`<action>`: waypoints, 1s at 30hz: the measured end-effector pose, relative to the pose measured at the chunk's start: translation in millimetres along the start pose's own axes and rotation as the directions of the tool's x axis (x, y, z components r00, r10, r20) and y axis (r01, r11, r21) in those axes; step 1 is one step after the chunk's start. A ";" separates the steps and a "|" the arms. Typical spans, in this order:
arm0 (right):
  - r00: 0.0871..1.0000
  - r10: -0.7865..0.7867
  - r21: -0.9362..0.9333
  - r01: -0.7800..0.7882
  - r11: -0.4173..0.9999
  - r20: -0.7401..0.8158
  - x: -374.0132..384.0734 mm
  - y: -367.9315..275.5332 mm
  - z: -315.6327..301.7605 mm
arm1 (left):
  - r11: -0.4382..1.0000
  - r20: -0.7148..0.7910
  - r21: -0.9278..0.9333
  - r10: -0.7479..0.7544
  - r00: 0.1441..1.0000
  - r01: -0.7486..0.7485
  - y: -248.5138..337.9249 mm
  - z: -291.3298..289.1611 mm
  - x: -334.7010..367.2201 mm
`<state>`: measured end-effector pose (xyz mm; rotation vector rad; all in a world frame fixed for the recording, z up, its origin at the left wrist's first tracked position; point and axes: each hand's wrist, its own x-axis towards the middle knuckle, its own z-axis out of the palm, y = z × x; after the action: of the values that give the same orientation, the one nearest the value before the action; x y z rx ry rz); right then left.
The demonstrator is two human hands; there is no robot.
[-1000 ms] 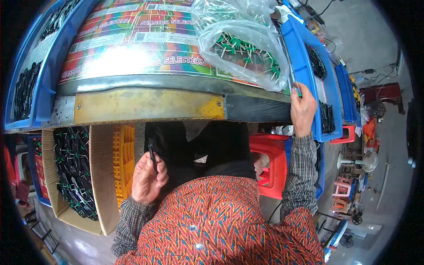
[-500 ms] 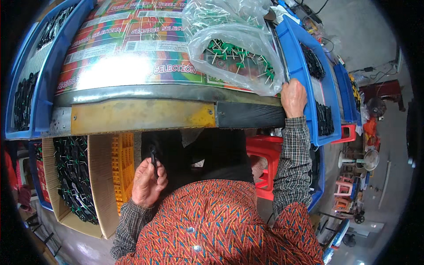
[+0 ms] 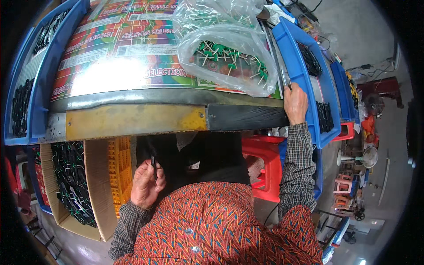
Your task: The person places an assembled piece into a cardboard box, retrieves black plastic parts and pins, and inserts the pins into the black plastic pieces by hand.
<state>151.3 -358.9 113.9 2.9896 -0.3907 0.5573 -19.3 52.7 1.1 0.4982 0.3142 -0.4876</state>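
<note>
Hands [image 3: 148, 183] apart; right one [image 3: 296, 105] between plastic bag [image 3: 238, 82] and blue tray [image 3: 287, 39].

From my head, one wide fisheye view looks down and forward, near enough to take in my shirt [image 3: 212, 221], left hand [image 3: 147, 183], right hand [image 3: 296, 104] and the surface [image 3: 132, 118], straight edges bending toward its dark rim.

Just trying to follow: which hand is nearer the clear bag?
The right hand, just right of the clear bag; the left hand is farther, below the table edge in view.
</note>
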 end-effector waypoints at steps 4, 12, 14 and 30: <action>0.998 -0.064 -0.065 0.062 0.996 -0.022 10.4 -4.2 -2.2 | 1.000 -0.024 0.027 -0.005 1.000 0.006 -2.8 7.1 0.5; 0.983 -0.175 -0.071 0.172 0.983 -0.050 26.4 1.3 6.3 | 0.999 -0.006 0.032 -0.009 1.000 0.009 -3.1 12.4 -6.7; 0.986 -0.159 -0.057 0.157 0.986 -0.046 26.3 1.6 9.0 | 0.999 -0.019 0.046 -0.011 1.000 0.012 -3.4 15.3 -7.3; 0.972 -0.120 0.972 -0.187 0.139 0.204 -91.3 -96.1 -78.3 | 0.973 0.085 -0.206 -0.088 0.992 0.104 -6.0 32.8 -1.8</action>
<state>67.1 -235.4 151.0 4.4620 -0.0122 0.6118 -18.3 31.6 26.9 0.2587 0.3141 -0.5592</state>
